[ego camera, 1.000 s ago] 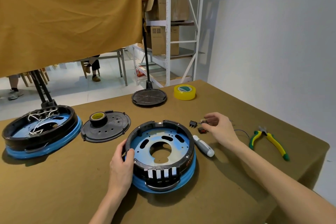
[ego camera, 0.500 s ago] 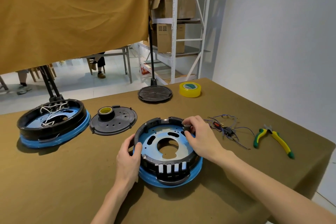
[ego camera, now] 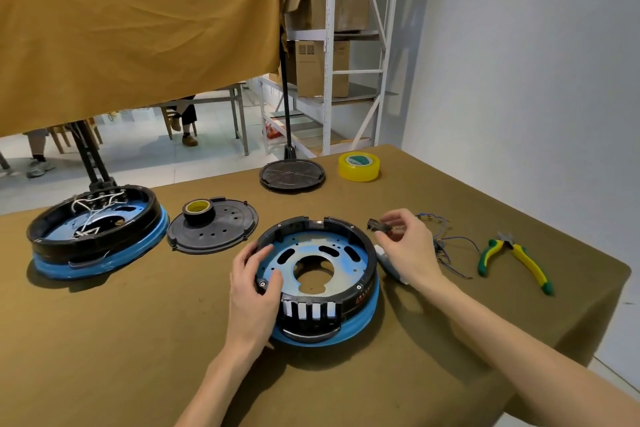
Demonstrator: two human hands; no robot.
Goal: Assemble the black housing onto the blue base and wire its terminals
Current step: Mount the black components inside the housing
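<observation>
a small dark part (ego camera: 377, 226) is pinched between thumb and fingertips of the right hand (ego camera: 405, 246), held in the air just beyond the right rim of the black housing (ego camera: 360, 253). the left hand (ego camera: 254, 284) is curled over the housing's left rim, thumb inside the ring, fingers outside against the wall. the housing is seated on the blue base (ego camera: 349, 326), and both are set near the middle of the worktop (ego camera: 121, 340), toward its near edge. blue plate with cut-outs is seen inside the ring; a row of white tabs is seen at its near side. a white pen-like tool (ego camera: 386, 258) is partly hidden under the right wrist. a tangle of thin wires (ego camera: 446, 246) is laid just right of that hand, and green-and-yellow pliers (ego camera: 512, 262) nearer the right edge. a yellow tape roll (ego camera: 359, 166) and a round black stand foot (ego camera: 292, 175) are placed at the far edge. a black lid (ego camera: 221, 232) carrying a small tape roll (ego camera: 198, 210) is laid left of the housing. a second housing and base (ego camera: 97, 236), with white wires inside, is kept at the left edge.
</observation>
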